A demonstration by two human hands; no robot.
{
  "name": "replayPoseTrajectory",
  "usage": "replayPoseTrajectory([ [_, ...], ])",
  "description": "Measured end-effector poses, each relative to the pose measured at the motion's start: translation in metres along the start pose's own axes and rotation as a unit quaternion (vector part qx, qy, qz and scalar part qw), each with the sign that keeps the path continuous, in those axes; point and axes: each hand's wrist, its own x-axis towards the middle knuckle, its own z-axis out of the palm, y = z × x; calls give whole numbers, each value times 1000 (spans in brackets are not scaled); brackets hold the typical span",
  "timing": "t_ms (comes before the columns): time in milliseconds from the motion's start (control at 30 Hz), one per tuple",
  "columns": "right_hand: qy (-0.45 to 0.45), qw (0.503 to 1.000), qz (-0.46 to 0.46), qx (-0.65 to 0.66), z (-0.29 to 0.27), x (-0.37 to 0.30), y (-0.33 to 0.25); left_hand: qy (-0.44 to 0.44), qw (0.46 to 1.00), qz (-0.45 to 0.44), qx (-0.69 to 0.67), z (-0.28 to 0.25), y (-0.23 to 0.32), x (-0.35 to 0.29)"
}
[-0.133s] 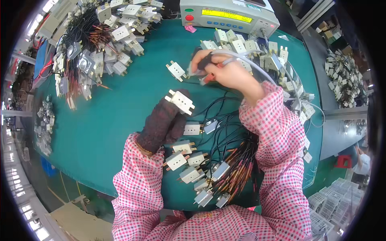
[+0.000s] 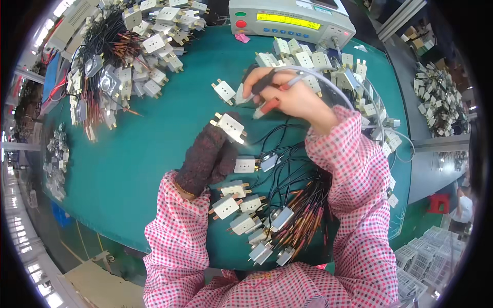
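My left hand, in a dark brown knitted glove, grips a white rectangular block with metal tabs. Bare and closed, my right hand holds a pair of test probes, a black one and a red one, with grey cable running off to the right. Their tips sit above and to the right of the held block, apart from it. Another white block lies just left of the black probe's tip. Below, between my forearms, several similar blocks with black wires and copper-coloured ends lie loosely together.
A tester with a lit yellow display stands at the back of the green mat. Large piles of wired blocks lie far left, and more blocks at the far right. A red stool stands beyond, near another person.
My right hand has shifted slightly down, and the red probe has swung a little lower. The block in my left hand has moved slightly left and up.
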Motion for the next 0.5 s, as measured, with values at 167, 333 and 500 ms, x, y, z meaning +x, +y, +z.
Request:
replayPoseTrajectory([
  [167,-5,997,-76,0,10,-8,-14,44,999,-12,-5,11,7,3],
  [333,-24,999,-42,-17,13,-8,-18,56,998,-14,-12,7,2,3],
  [500,-30,999,-19,10,12,-10,-20,61,997,-33,-13,6,3,2],
])
